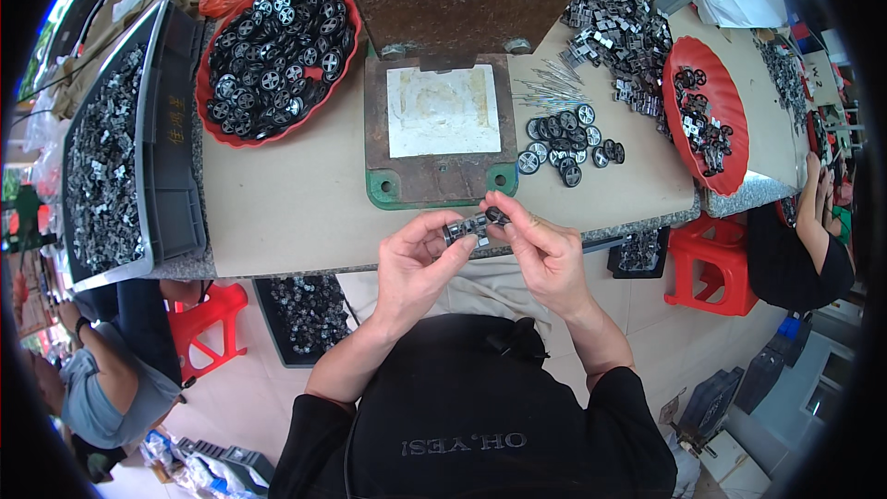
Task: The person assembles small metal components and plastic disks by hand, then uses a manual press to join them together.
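Chassis piece, pinched in the grip of your left hand by the edge of the surface, looks light, stiff, perhaps slick, best held sideways-on, while your right hand pinches a dark wheel.

The bare left forearm and right forearm slant inward. Left hand and right hand nearly meet, each pinching between thumb and fingers, wrists well apart.
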Available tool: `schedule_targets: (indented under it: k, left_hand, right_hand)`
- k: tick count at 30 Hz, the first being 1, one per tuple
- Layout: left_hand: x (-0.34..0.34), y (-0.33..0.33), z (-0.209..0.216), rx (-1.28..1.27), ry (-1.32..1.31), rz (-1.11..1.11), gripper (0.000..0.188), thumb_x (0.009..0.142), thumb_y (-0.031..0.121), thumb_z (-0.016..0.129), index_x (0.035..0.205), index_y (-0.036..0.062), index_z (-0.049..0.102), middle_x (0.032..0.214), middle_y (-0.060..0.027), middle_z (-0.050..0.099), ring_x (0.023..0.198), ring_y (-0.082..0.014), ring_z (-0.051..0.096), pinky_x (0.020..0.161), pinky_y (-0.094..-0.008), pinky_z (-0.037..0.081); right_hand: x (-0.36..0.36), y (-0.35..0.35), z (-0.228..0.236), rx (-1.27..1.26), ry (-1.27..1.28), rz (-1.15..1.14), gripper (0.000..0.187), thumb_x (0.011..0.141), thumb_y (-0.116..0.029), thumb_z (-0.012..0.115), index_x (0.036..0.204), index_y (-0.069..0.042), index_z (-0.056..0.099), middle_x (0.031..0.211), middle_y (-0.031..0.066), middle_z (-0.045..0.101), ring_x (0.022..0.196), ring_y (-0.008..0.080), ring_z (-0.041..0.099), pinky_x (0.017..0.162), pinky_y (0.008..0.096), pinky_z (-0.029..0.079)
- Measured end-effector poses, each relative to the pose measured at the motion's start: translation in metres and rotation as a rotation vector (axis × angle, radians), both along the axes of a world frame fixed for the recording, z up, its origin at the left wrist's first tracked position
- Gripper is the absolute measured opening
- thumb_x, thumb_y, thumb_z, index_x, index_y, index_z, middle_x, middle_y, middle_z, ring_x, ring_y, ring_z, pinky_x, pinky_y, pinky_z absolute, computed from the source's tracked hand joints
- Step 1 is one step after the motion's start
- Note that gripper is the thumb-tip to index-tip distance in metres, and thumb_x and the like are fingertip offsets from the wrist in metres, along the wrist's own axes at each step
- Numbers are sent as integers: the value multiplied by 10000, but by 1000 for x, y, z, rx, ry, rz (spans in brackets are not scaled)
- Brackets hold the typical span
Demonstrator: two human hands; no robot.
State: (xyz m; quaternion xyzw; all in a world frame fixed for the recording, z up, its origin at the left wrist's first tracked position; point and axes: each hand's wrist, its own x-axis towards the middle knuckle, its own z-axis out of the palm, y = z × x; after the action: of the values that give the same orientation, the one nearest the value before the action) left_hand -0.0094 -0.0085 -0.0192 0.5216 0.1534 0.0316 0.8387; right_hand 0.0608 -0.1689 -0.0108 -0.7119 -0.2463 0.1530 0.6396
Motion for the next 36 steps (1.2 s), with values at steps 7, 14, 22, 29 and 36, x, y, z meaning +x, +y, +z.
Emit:
schedule_targets:
  k: [7, 14, 22, 29, 36]
  left_hand:
    - [-1, -9, 0, 314, -128, 115, 204, 806, -76, 649, 1008, -71, 618, 1008, -98, 588, 874, -118, 612, 725, -221, 527]
    - [-1, 6, -3, 171, -98, 38, 219, 804, -87, 644, 1020, -73, 611, 1006, -89, 582, 853, -115, 606, 721, -223, 526]
    - [-1, 9, -3, 182, -129, -64, 226, 807, -84, 641, 1030, -68, 607, 1002, -79, 576, 874, -108, 604, 756, -226, 526]
    - [1, 9, 0, 245, -114, -85, 203, 808, -65, 647, 1010, -49, 626, 979, -78, 589, 874, -114, 605, 753, -237, 531]
    - [2, 11, -6, 285, -174, -131, 207, 818, -55, 647, 1021, -19, 629, 956, -69, 613, 843, -112, 601, 704, -237, 518]
  right_hand:
    - [-14, 9, 6, -188, -225, -118, 438, 853, 101, 489, 1280, 7, 507, 1183, 225, 593, 1054, 306, 621, 863, 319, 528]
    - [4, -6, 9, -186, -157, 10, 380, 817, 73, 591, 1188, -9, 598, 1214, 188, 591, 1086, 274, 609, 869, 312, 514]
    - [11, -11, 10, -126, 51, 115, 345, 837, 76, 572, 1176, 18, 602, 1040, 113, 618, 905, 168, 632, 758, 252, 519]
    - [12, -12, 14, -152, 96, 109, 290, 867, -63, 625, 1147, 12, 615, 942, 110, 646, 804, 159, 636, 718, 265, 494]
    - [15, -14, 9, -257, 35, 137, 271, 884, -177, 632, 1037, 47, 635, 874, 113, 647, 760, 178, 644, 660, 274, 492]
